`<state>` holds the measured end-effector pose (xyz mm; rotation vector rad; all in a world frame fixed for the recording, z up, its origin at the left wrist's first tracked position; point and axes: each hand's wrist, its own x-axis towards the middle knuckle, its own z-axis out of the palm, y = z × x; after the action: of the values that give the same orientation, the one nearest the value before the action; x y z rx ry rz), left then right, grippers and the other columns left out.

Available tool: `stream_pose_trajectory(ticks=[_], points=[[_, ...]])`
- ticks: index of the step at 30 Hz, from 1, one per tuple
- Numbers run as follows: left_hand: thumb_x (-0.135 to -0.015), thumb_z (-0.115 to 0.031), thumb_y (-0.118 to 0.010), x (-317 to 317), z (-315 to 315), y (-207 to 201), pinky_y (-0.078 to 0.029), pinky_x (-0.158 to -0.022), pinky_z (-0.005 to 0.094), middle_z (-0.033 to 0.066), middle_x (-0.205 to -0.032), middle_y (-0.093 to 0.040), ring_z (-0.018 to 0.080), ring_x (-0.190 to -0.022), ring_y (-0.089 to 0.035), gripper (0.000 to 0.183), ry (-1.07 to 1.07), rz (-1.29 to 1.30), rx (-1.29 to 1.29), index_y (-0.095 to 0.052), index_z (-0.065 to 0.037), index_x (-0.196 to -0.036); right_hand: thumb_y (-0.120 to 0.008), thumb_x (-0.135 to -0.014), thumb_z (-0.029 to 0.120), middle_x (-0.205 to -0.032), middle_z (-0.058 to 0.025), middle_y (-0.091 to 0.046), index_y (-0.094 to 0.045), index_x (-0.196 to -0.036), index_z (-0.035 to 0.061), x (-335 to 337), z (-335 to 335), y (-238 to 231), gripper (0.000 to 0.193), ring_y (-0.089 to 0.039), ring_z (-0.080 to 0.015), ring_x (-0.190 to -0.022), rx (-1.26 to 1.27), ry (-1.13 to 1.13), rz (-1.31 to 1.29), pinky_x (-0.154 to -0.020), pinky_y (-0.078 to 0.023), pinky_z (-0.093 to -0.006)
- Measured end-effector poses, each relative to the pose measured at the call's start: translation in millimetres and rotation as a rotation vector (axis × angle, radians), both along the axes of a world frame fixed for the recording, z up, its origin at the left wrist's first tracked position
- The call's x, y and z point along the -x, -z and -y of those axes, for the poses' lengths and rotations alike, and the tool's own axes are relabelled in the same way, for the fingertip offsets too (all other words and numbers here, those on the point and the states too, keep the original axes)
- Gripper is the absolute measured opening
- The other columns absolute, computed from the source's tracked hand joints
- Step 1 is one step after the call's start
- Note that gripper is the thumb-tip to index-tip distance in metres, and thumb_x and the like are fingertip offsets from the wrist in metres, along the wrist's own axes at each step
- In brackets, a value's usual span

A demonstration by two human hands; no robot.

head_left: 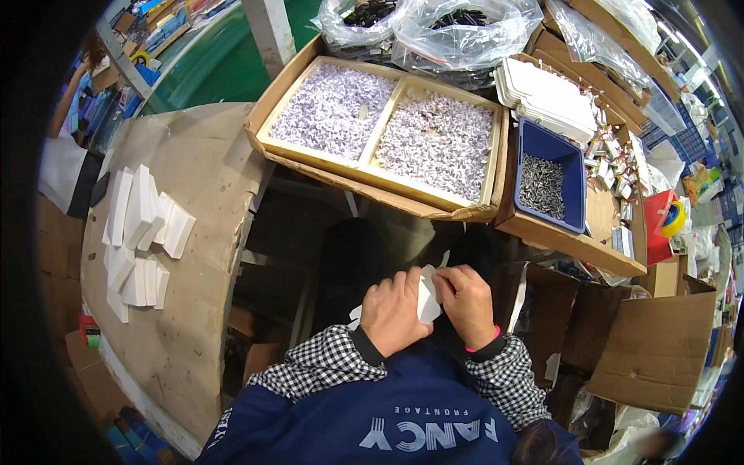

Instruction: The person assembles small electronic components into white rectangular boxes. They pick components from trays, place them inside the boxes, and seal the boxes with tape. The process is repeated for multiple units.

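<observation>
Head view: left hand [394, 311] closed over white piece [428, 296], back up, fingers together; piece sits under its palm and fingers, poking out at both sides. Right hand [467, 306] pinches the piece's right end, thumb against bent fingers. Piece is held up over the lap, below the tray's front edge, well apart from the desk [205, 159]. More white blocks [141, 221] lie in a loose pile near the desk's left edge. Tray [384, 116]: small pale parts [333, 108] both sides of the divider. Box [570, 249] at the tray's right edge: blue bin [550, 216] with screws [541, 186] toward its left side, white covers [542, 94] stacked at its upper left corner.
</observation>
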<state>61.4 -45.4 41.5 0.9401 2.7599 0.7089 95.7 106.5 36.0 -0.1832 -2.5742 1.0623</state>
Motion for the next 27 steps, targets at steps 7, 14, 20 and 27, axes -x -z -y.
stream_pose_trajectory(ticks=[7, 14, 20, 27], points=[[-0.055, -0.027, -0.08, -1.3, 0.0, -1.2, -0.05, -0.072, 0.041, 0.0146, -0.096, -0.056, 0.0317, -0.084, -0.06, 0.086, 0.017, -0.016, -0.045, -0.042, -0.001, -0.128, -0.069, -0.076, 0.003, -0.08, -0.0113, -0.063, -0.068, -0.09, 0.0026, -4.0, 4.3, -6.6, 0.013, -0.062, -0.0283, -0.073, -0.186, -0.023, -0.135, -0.065, -0.051, -0.0346], [-0.056, -0.026, -0.079, -0.8, 7.5, -1.3, -0.048, -0.072, 0.0403, 0.0135, -0.096, -0.056, 0.0299, -0.082, -0.059, 0.085, 0.033, -0.034, -0.132, -0.041, 0.0, -0.128, -0.068, -0.079, 0.003, -0.085, -0.0115, -0.062, -0.067, -0.093, 0.0018, -11.5, 7.0, -11.3, 0.014, -0.061, -0.0267, -0.076, 0.031, -0.147, -0.043, -0.068, -0.051, -0.0319], [-0.058, -0.022, -0.079, 3.2, 13.5, -8.0, -0.047, -0.073, 0.0381, 0.0102, -0.099, -0.06, 0.0279, -0.082, -0.06, 0.077, 0.187, -0.033, -0.433, -0.046, -0.004, -0.125, -0.067, -0.087, 0.005, -0.091, 0.0027, -0.059, -0.05, -0.128, 0.0103, -13.3, -18.5, -20.4, 0.044, -0.053, -0.0035, -0.074, 1.37, -0.307, 0.481, -0.061, -0.04, -0.0184], [-0.056, -0.022, -0.08, -3.3, 18.1, -6.8, -0.044, -0.077, 0.0388, 0.0094, -0.108, -0.061, 0.0271, -0.087, -0.06, 0.085, 0.156, 0.035, -0.411, -0.042, -0.005, -0.131, -0.067, -0.089, 0.008, -0.089, 0.0033, -0.059, -0.054, -0.12, 0.0097, -20.8, -7.1, -13.3, 0.035, -0.05, -0.0024, -0.068, 1.29, -0.359, 0.489, -0.056, -0.037, -0.0176]])
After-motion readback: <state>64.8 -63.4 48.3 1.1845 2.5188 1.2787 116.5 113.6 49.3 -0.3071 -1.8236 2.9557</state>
